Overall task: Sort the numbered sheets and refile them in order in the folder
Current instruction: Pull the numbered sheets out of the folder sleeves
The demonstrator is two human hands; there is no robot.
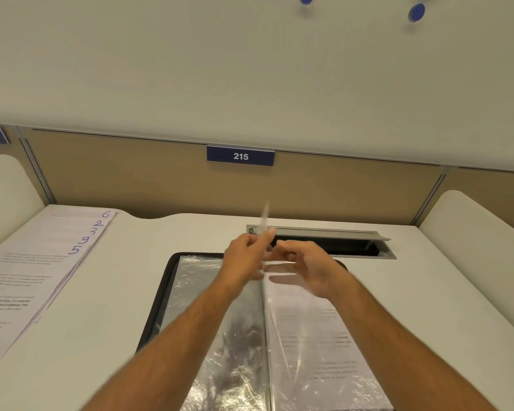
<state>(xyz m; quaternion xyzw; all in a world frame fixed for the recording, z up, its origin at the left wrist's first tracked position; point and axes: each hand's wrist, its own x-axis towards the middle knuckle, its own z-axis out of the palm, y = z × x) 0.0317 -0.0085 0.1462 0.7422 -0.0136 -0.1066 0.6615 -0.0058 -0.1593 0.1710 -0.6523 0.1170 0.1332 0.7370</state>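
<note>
While both arms reach forward over the white desk (149, 280), a fan of printed sheets (33, 277) lies at the far left of it. The sheets overlap like steps, and each shows a blue handwritten number in its upper corner: 6, 2, 3, 9 and 5 can be read from back to front. They lie well apart from the folder.

In the middle of the desk the folder (172, 292) lies open, with a black edge. Its left page is a shiny plastic sleeve (208, 336) with nothing readable inside. Its right page is another sleeve with a printed sheet (318, 345) inside; the text is too blurred to read.

Above the far end of the folder the two hands are close together. The left hand (244, 256) has its fingers curled, and between thumb and fingers it pinches the lower part of a thin, pale, blurred thing (264, 216) that stands up edge-on; it looks like a sheet or a sleeve, but I cannot tell which. The right hand (303, 268) is just beside it, with fingers bent toward the same thing. I cannot tell if it really holds something, because this part is blurred.

Behind the hands, a grey cable slot (339, 235) is open in the desk. On the beige partition (116, 179) at the back hangs a blue plate (240, 156) with the number 215. Higher on the right, two blue round magnets (416, 11) sit on the pale wall.
</note>
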